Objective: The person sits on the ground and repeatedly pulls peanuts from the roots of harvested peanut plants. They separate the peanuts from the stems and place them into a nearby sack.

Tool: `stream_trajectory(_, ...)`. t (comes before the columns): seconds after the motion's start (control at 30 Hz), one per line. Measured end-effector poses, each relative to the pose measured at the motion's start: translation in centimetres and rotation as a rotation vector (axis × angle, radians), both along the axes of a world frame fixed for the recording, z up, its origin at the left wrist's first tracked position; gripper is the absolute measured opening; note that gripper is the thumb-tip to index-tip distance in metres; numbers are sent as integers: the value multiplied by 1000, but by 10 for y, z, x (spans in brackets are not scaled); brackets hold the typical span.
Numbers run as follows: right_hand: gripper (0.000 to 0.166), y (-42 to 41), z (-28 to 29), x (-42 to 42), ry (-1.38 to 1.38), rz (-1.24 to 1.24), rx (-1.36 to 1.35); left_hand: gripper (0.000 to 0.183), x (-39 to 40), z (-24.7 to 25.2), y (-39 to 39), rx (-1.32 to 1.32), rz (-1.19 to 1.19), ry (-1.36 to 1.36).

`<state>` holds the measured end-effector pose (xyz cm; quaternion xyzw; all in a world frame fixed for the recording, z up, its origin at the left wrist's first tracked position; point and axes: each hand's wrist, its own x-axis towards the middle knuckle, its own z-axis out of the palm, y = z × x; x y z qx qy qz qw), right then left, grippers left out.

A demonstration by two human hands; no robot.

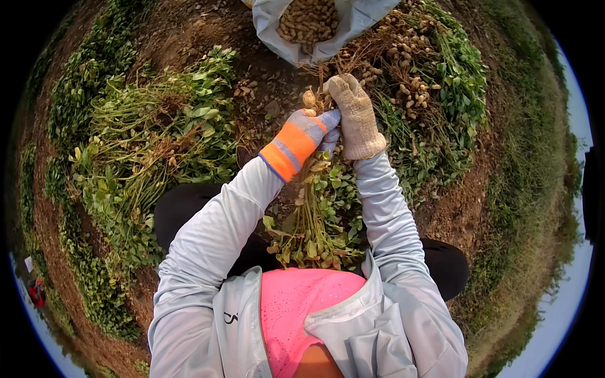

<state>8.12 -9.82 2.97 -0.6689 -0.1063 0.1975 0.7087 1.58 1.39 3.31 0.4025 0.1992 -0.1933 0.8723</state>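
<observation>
My left hand (298, 141), in an orange and grey striped glove, is closed around the stems of a peanut plant bundle (313, 208). The leafy end hangs down toward my lap. Pale peanut pods (309, 99) and thin brown roots stick out beyond the left fingers. Against them, my right hand (352, 115), in a cream knitted glove, has its fingers curled in at the root end; what they pinch is hidden. Just beyond both hands stands a whitish sack (269, 28), its mouth spread around many loose peanuts (309, 23).
To the right lies a heap of pulled peanut plants (425, 94) with pods showing. Another pile of plants (160, 127) is on the left, near my knee. Several loose pods (245, 89) rest on the soil between them. A grassy strip (520, 189) runs along the far right.
</observation>
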Motion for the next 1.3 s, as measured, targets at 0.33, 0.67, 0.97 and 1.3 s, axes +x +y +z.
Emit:
stream_trajectory(0.33,28,1,-3,-5,-70,-75,27,19,-5,1,1,-61,-50,-38)
stream_trajectory(0.67,32,-6,16,2,-133,190,-61,17,-7,-6,4,-119,-166,7)
stream_trajectory(0.97,36,6,-15,-11,286,-338,216,26,-2,-5,-11,26,8,-3)
stream_trajectory(1.3,27,-2,-69,31,79,-313,-65,30,-1,-66,-33,648,67,-58)
